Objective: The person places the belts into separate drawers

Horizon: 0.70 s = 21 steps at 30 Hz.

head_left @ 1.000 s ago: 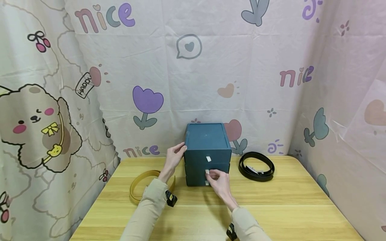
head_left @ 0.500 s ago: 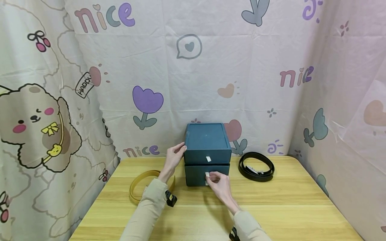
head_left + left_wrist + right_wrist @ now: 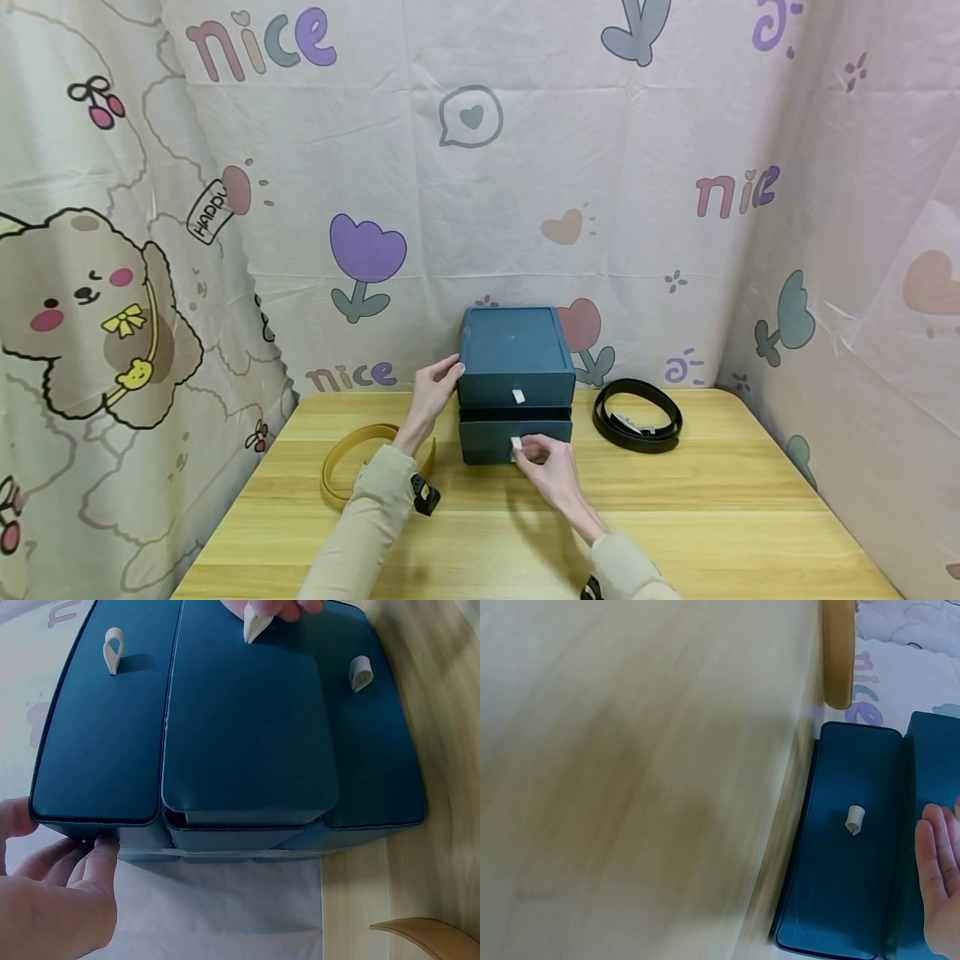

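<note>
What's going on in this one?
A person's right hand pinches the pale pull tab of the middle drawer, which stands partly out of a blue three-drawer box. The left hand touches the box's upper left edge. A tan belt lies to the left on the table, a black belt to the right.

Sleeves, one pair, long, plain beige, lightly creased: left sleeve (image 3: 367,517); right sleeve (image 3: 630,568). Hands, two, bare, slim-fingered: left hand (image 3: 430,395); right hand (image 3: 551,468). Left wrist unit (image 3: 426,495), small, black, angular, at the cuff. Right wrist unit (image 3: 592,589), black, partly visible, details unclear.
</note>
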Each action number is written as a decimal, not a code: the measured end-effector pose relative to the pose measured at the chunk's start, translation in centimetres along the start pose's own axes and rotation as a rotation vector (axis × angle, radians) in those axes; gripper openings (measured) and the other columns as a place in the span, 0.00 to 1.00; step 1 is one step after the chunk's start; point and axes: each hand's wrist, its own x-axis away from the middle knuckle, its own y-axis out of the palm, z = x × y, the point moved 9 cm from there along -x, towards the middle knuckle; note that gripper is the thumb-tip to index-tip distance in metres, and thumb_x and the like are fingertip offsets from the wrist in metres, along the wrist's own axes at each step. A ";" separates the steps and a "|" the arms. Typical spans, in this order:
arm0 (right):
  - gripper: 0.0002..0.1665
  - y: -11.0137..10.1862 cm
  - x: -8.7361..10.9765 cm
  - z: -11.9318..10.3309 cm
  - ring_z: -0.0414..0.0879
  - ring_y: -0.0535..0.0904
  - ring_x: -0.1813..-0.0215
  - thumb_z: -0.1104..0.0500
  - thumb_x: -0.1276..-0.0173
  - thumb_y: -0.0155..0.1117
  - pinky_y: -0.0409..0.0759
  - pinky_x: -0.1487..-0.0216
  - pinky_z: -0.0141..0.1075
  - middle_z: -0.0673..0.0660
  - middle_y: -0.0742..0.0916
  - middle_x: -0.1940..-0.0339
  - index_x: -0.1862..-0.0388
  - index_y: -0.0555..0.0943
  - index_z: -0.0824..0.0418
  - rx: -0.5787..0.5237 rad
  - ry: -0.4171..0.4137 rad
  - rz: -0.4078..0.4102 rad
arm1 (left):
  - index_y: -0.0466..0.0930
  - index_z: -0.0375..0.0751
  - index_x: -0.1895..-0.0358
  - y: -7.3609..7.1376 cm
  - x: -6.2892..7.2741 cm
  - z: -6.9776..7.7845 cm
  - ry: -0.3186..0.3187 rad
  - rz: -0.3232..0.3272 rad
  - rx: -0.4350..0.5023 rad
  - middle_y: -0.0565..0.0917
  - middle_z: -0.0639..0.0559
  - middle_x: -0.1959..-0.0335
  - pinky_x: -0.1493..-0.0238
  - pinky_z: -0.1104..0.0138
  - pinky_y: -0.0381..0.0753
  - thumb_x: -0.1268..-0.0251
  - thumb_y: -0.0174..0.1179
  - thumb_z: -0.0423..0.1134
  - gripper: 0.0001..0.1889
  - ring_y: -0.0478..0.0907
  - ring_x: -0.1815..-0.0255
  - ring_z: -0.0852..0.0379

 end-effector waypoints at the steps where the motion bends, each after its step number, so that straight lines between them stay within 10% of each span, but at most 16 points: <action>1: 0.05 0.0 0.1 0.0 0.33 0.84 0.73 0.68 0.42 0.75 0.84 0.68 0.26 0.54 0.91 0.75 0.67 0.88 0.61 0.000 0.001 -0.005 | 0.72 0.35 0.30 0.0 0.0 0.0 0.000 -0.001 0.000 0.75 0.35 0.30 0.29 0.49 0.72 0.24 0.56 0.39 0.24 0.73 0.29 0.40; 21: 0.07 -0.3 1.4 -1.2 0.35 0.85 0.74 0.70 0.44 0.75 0.84 0.69 0.26 0.52 0.91 0.77 0.69 0.88 0.61 0.038 -0.084 -0.030 | 0.72 0.35 0.30 0.0 0.0 0.0 0.006 -0.002 0.001 0.75 0.35 0.30 0.29 0.49 0.72 0.24 0.56 0.39 0.24 0.73 0.29 0.39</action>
